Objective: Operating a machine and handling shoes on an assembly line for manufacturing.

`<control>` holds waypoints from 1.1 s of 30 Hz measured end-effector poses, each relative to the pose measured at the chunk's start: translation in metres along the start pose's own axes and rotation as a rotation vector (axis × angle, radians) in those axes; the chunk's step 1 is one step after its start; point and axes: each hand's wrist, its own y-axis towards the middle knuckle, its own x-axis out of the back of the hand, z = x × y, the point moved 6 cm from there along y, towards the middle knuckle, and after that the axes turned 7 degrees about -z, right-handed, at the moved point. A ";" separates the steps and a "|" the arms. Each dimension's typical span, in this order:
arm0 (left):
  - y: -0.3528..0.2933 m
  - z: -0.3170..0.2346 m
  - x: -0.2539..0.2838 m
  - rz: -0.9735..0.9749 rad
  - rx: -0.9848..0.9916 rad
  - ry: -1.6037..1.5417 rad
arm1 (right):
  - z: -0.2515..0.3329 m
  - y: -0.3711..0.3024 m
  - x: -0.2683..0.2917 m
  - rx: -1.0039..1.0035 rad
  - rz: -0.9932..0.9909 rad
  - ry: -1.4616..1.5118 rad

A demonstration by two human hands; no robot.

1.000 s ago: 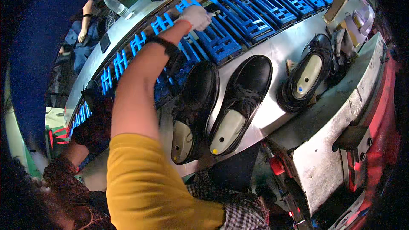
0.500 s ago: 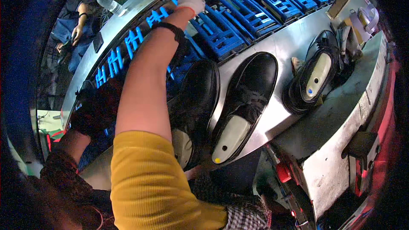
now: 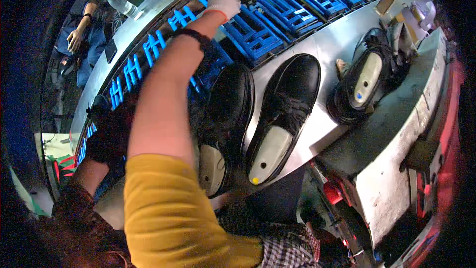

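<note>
My left arm, in a yellow sleeve, reaches up across the left of the view. My left hand [image 3: 225, 3], in a white glove, is at the blue slatted conveyor [image 3: 254, 39]. Its fingers are curled among the slats; whatever they hold is hidden. Below the hand, a black shoe [image 3: 232, 89] lies partly behind my forearm. To its right rests a second black lace-up shoe [image 3: 297, 82], with a pale insert bearing a yellow dot. Both lie toe-up on the metal ledge [image 3: 325, 134]. I do not see my right hand.
More black shoes [image 3: 342, 99], one with a blue-dotted insert, sit at the right by a tape roll [image 3: 426, 15]. A bottle [image 3: 121, 5] stands across the conveyor. Another person's hand [image 3: 74, 39] shows far left; a co-worker's dark-sleeved arm [image 3: 89, 176] is nearer left.
The view has shifted slightly, and the shoes sit a little higher in it. My left hand stays at the conveyor slats. The far person's hand has moved lower left.
</note>
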 end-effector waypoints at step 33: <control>-0.203 -0.319 0.324 -0.156 -0.643 -0.682 | -0.043 -0.029 -0.025 -0.947 0.570 1.618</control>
